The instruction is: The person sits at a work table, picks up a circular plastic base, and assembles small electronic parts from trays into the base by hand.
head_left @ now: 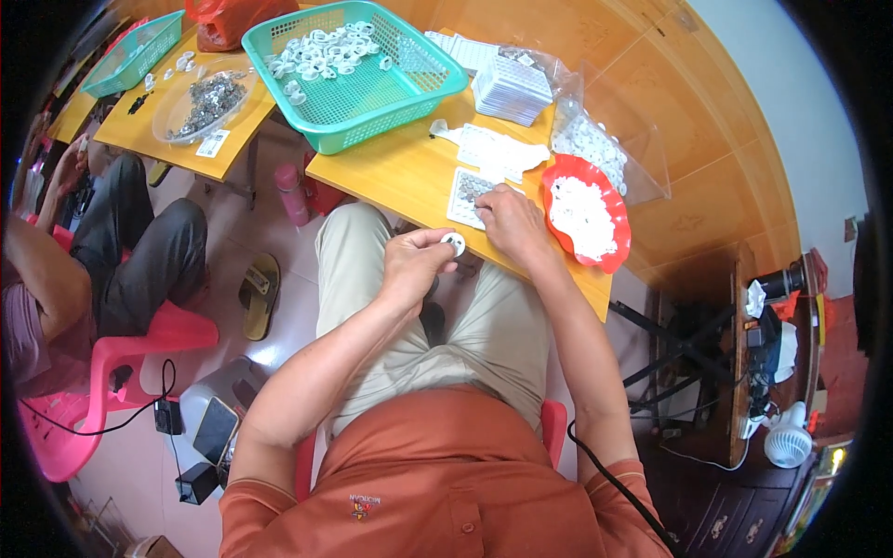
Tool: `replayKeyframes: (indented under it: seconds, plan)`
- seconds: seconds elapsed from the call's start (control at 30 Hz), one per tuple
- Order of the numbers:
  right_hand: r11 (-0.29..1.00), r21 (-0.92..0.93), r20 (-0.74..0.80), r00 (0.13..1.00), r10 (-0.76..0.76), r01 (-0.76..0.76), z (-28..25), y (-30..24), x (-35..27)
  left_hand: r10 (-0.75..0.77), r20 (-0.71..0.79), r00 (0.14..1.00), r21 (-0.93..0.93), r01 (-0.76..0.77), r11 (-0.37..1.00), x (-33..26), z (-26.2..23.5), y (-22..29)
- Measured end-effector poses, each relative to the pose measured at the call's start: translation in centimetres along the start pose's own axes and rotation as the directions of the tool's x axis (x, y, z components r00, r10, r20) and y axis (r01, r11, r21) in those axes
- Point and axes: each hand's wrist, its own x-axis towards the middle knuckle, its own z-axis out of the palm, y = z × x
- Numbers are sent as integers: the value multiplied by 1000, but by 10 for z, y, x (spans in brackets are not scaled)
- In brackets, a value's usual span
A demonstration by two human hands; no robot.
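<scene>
Grid tray (pixel 465 197) left of dish (pixel 586 219)

The basket (pixel 358 88) was teal-green mesh, the plate (pixel 588 219) red with white pieces, the table (pixel 409 172) yellow-orange, the chair (pixel 112 372) pink, the shirt (pixel 437 484) rust-orange.

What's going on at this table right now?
A seated person holds a small white ring-shaped part in the left hand, above the lap. The right hand rests on a small white grid tray at the edge of the yellow table. A red dish of white pieces sits to the right, and a green basket of white rings behind. Another person sits at the left.
</scene>
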Motion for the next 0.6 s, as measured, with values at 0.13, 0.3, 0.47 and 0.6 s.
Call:
replayKeyframes:
  seconds: [0.13, 0.3, 0.47, 0.6]
  plan:
    - [995, -98, -6, 999, -32, 31, -1, -5, -2, -1, -5, 1000, -11, 1, 1000, 0, 0, -1]
    - [986, -145, -6, 996, -85, 83, -7, -10, -2, -4, -13, 1000, -12, 4, 1000, 1, -1, -3]
    - [947, -213, 50, 971, -235, 240, -7, -7, 5, -9, -12, 1000, -13, 8, 1000, 2, -2, -4]
    - [915, -279, 89, 957, -277, 291, -6, -5, 9, -7, -20, 1000, -13, 7, 1000, 2, -1, -2]
